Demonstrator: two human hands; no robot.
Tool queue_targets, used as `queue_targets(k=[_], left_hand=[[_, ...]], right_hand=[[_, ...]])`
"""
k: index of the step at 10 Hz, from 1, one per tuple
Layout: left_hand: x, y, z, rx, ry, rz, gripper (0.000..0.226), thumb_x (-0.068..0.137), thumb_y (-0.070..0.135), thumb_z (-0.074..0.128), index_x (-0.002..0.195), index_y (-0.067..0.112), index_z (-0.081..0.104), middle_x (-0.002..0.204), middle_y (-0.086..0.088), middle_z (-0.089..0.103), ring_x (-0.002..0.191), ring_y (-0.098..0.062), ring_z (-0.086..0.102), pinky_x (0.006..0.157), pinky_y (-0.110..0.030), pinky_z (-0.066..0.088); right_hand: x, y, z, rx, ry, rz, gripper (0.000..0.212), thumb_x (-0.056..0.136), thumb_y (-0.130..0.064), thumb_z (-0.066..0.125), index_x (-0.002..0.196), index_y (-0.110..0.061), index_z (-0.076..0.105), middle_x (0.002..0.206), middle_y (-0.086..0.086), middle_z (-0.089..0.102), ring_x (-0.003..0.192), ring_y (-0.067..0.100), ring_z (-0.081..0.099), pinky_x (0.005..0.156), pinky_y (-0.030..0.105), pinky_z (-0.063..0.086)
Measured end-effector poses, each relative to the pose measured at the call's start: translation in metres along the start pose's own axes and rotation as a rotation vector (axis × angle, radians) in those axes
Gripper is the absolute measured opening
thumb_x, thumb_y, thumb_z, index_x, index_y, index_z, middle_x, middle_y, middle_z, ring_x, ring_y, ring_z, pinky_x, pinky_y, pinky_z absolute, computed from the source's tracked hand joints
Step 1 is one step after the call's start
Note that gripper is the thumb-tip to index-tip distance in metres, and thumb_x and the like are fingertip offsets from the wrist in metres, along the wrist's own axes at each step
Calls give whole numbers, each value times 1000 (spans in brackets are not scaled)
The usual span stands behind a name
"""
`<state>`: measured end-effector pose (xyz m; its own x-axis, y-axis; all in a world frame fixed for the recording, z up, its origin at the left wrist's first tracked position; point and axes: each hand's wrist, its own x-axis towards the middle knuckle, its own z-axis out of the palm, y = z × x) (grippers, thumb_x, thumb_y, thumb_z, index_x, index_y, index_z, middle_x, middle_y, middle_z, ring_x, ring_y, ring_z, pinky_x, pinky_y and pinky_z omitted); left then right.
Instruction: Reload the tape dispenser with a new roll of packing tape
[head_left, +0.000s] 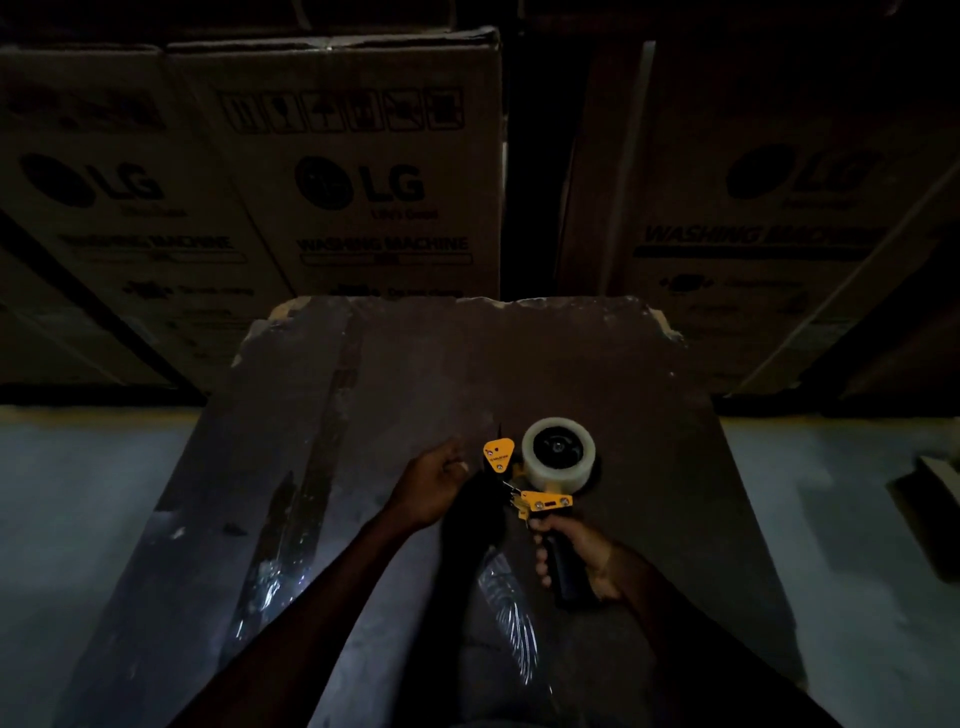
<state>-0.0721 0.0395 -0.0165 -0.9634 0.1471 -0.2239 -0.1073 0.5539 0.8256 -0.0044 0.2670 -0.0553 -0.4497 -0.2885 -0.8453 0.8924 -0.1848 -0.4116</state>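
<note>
A yellow and black tape dispenser (540, 503) lies over a worn brown board (415, 384). A roll of clear packing tape (559, 451) sits on its wheel. My right hand (576, 556) grips the dispenser's black handle. My left hand (434, 486) is just left of the dispenser's yellow front plate (498, 453), its fingers curled and pinched near the plate. The dim light hides whether those fingers hold a tape end.
Large cardboard washing-machine boxes (358, 171) stand right behind the board. Strips of clear old tape (511, 618) shine on the board near me. Pale floor (841, 519) lies on both sides, with a dark object (930, 493) at the right edge.
</note>
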Motion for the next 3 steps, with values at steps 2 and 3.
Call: queue_targets(k=[2, 3], left_hand=[[-12, 17, -2, 163, 9, 209, 44, 95, 28, 56, 136, 12, 53, 136, -4, 58, 127, -13, 51, 98, -16, 33], [-7, 18, -7, 352, 1, 259, 83, 87, 72, 28, 146, 14, 40, 152, -7, 41, 144, -21, 33, 116, -29, 26]], right_hand=[[-7, 5, -14, -739, 430, -423, 28, 84, -51, 67, 90, -24, 71, 79, -3, 73, 74, 15, 68, 71, 34, 54], [-26, -13, -8, -1125, 643, -548, 44, 79, -70, 48, 96, -35, 67, 99, -5, 74, 94, 17, 69, 76, 31, 53]])
